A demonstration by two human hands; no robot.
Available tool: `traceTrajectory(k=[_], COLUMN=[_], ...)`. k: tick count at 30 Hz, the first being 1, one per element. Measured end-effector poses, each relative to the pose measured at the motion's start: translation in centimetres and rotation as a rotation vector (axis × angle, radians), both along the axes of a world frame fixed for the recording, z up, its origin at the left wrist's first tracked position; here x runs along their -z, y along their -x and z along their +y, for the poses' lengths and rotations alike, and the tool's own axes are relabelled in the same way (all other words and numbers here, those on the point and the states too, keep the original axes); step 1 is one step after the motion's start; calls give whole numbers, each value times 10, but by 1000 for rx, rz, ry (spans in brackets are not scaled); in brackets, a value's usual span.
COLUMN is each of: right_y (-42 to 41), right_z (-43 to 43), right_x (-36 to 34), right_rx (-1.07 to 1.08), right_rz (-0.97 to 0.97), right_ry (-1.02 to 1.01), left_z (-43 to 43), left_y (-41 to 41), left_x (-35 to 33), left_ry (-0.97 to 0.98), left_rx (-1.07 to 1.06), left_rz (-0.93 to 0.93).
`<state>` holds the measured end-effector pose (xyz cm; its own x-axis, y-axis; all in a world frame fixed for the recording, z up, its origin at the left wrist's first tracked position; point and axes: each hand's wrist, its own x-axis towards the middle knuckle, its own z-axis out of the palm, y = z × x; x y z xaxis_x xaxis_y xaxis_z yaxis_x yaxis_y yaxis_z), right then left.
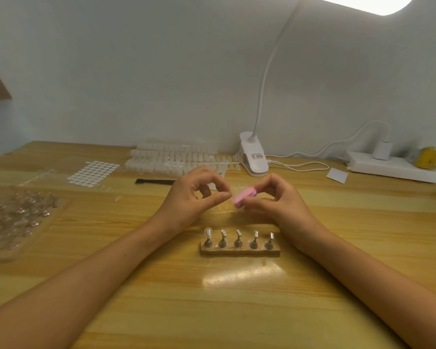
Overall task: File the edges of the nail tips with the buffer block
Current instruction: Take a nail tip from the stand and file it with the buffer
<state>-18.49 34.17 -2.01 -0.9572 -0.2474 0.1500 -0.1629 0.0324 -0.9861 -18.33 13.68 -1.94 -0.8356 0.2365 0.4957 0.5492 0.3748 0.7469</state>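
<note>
- left hand (199,196) pinched thumb-to-forefinger, nail tip too tiny to see
- right hand (275,199) grips pink buffer block (241,197), slanted up-right, lower end at that pinch

Hovering tilted above the surface's middle: pink buffer block (240,198), purple-ended; lying flat beneath: clear nail tips (225,211).

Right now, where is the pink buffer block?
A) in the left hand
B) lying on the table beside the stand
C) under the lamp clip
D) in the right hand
D: the right hand pinches the pink buffer block, held up above the table.
</note>
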Motion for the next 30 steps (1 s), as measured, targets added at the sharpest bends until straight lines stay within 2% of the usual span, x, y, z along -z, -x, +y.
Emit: traceTrajectory(k=[2,6,9,13,14,17,21,24,26,28,30], right_y=[-2,1,-1,1,1,-1,-1,-2,-4,-2,-2], right_z=[-3,1,-1,0,0,-3,-1,-3,-4,-2,-3], right_x=[2,0,2,1,1,3,1,2,2,1,0], right_rx=[-88,80,-68,99,103,-39,89,-29,-15,98,57], right_rz=[35,13,59,53,39,94,85,120,151,131,133], right_ry=[-86,59,-121,57,53,-144,-10,-168,-133,-27,-108], left_z=[0,1,1,2,2,2,3,3,2,3,3], left_y=[0,-1,0,-2,-2,-3,-4,-4,-4,-4,-4], left_x=[0,0,0,0,0,-1,-2,-2,-2,-1,-1], left_ry=[17,11,18,32,30,31,17,15,4,8,15], left_rx=[18,38,12,-28,-37,-43,-31,-32,-35,-33,-23], left_rz=[0,-23,-12,-32,-35,-40,-81,-83,-95,-103,-98])
